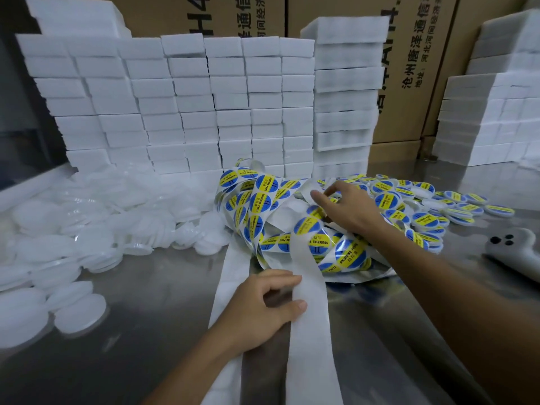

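I am watching the left hand (pixel 263 308) gripping the bare backing paper (pixel 309 331), fingers curled over one edge and thumb pressing the other, near the middle of the front edge of the steel tabletop (pixel 152 311). The paper is running from the front edge up into the tangled label strip (pixel 263 200), which is lying heaped at the tabletop's centre, its round blue-and-yellow "SOLDERING PASTE" stickers facing all ways. The right hand (pixel 347 206) is reaching over that heap, thumb and forefinger pinching a fold of the label strip; the two hands are working well apart. Plain white lids (pixel 76 238) are sprawling across the left side. Labelled lids (pixel 423 214) are piling up just beyond the right hand. A white phone (pixel 514 249) is lying by the right edge. Stacked white foam blocks (pixel 190 97) are lining the back edge, with cardboard cartons (pixel 409 83) behind them.
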The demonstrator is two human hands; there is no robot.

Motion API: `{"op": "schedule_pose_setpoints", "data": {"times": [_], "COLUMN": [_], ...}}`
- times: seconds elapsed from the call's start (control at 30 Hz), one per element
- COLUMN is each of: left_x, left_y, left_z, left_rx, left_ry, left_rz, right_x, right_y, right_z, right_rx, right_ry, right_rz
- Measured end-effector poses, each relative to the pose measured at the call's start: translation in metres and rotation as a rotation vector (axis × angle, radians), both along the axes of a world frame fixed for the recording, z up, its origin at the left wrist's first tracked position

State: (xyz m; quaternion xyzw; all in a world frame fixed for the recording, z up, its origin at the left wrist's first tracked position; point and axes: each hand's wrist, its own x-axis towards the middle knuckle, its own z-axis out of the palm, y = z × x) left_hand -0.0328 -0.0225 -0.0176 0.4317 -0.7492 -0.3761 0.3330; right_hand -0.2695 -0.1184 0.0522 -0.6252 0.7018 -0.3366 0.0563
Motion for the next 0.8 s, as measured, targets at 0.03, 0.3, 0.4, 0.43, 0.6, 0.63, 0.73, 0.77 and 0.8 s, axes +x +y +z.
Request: {"op": "schedule_pose_setpoints", "data": {"times": [0.03,0.3,0.4,0.43,0.6,0.63,0.73,0.77,0.8], "left_x": [0.000,-0.001,-0.001,-0.001,-0.001,-0.001,-0.001,-0.002,-0.001], "left_y": [0.000,0.002,0.002,0.003,0.003,0.003,0.002,0.002,0.002], "left_z": [0.000,0.005,0.004,0.004,0.003,0.003,0.001,0.002,0.002], "left_rx": [-0.007,-0.026,-0.034,-0.035,-0.051,-0.054,-0.091,-0.106,-0.115], "left_ry": [0.005,0.083,0.058,0.037,-0.025,-0.025,0.032,0.071,0.119], "left_rz": [0.001,0.022,0.031,0.029,0.019,0.015,0.044,0.077,0.125], "right_x": [0.003,0.026,0.036,0.039,0.049,0.051,0.056,0.059,0.063], "right_y": [0.003,0.017,0.015,0.013,0.003,0.002,-0.002,0.000,0.004], "right_z": [0.002,0.012,0.011,0.009,-0.001,-0.002,-0.003,-0.002,0.001], "right_rx": [0.022,0.171,0.211,0.207,0.230,0.228,0.050,-0.038,-0.119], "right_ry": [-0.026,-0.241,-0.090,-0.060,-0.069,-0.109,-0.236,-0.299,-0.358], "right_rz": [0.020,0.157,0.082,0.041,-0.038,-0.039,-0.023,0.017,0.067]}}
